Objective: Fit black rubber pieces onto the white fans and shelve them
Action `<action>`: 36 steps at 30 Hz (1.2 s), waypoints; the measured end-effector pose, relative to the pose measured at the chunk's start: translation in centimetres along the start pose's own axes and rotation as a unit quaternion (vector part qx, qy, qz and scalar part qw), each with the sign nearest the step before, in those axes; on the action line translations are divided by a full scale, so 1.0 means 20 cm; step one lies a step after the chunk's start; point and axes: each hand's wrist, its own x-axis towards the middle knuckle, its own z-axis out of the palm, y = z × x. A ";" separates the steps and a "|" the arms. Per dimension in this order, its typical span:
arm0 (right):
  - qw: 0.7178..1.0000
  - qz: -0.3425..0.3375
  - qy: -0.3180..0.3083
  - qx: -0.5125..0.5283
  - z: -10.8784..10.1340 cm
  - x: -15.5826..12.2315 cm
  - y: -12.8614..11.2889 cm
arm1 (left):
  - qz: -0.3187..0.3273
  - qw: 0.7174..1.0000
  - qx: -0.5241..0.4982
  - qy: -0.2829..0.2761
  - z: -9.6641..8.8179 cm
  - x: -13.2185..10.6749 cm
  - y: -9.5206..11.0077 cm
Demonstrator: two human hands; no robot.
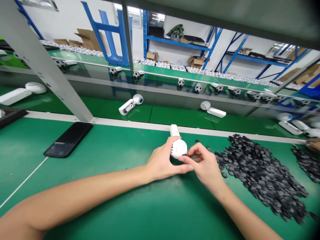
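My left hand (162,158) is closed around a white handheld fan (179,149), its thumb and fingers about the round head. The fan's handle (174,130) points away from me, toward the table's far edge. With fingers pinched, my right hand (203,163) is at the lower right rim of the head. A small black plastic piece (184,154) shows at its fingertips, against the head and mostly hidden. Just right of that hand lies a large pile of similar black pieces (260,173), loose on the green table (120,206).
A black phone (68,140) with a white cable (23,181) lies at left. Beyond the table edge, a green conveyor belt (165,115) carries several white fans (216,112). A grey metal post (50,63) rises at left. Another person's hand (313,145) shows at far right.
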 end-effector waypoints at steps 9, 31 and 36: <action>0.998 -0.008 -0.061 0.018 -0.01 0.02 0.03 | 0.033 0.999 -0.008 0.018 0.00 0.00 0.02; 0.980 -0.088 -0.060 -0.168 -0.35 0.12 0.12 | 0.063 0.992 -0.105 0.030 -0.08 0.07 -0.07; 0.926 -0.078 -0.075 -0.361 -0.51 0.21 0.24 | 0.079 0.985 -0.146 0.046 -0.12 0.11 -0.06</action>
